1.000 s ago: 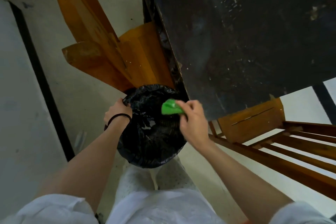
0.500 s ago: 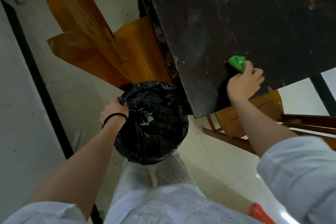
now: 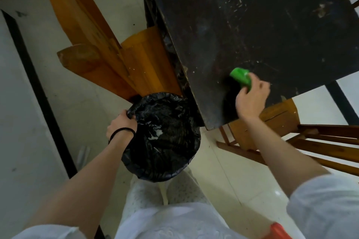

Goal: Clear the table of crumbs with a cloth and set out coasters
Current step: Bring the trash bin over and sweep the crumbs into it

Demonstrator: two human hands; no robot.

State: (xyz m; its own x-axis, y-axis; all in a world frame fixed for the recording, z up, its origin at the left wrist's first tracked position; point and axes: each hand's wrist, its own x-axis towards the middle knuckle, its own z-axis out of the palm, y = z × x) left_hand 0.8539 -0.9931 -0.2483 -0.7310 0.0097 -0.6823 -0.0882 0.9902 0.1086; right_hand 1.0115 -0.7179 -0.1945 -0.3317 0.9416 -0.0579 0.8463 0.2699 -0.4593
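**Dark desk, crumbs and a green cloth**

Pale crumbs (image 3: 238, 4) speckle the dark desk (image 3: 272, 35). Near its front corner the right hand (image 3: 250, 99) grips a green cloth (image 3: 240, 76) pressed to the top. The left hand (image 3: 121, 125) clutches the rim of a black-lined bin (image 3: 163, 137) just below the desk's edge, beside wooden chairs (image 3: 101, 58)

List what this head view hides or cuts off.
- Bunched green cloth: its near part hidden under the right hand.
- Black-lined round bin: contents too dark to read.
- Dark scuffed tabletop: far side cut by the frame edge.
- Left hand: its fingers hidden by the bin liner.
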